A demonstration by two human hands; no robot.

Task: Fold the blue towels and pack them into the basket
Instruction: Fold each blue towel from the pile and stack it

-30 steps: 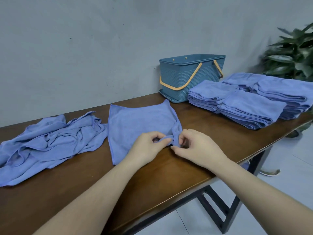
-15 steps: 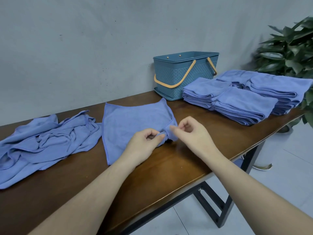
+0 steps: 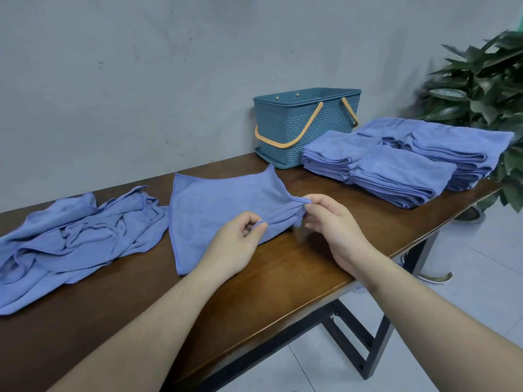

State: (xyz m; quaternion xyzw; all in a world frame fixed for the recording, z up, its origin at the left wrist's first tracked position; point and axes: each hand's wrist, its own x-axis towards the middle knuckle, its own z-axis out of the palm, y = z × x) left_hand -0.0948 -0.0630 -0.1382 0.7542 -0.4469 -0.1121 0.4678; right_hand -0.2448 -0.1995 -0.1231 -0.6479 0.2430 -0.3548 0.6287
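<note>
Hands, left (image 3: 236, 244) and right (image 3: 332, 222), pinch towel (image 3: 220, 202) edge.

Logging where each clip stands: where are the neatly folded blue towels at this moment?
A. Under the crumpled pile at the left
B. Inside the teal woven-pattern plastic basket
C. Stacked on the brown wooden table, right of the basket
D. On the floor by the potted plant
C: the folded blue towels sit in stacks on the brown wooden table, just right of the teal woven-pattern plastic basket, not inside it.
</note>
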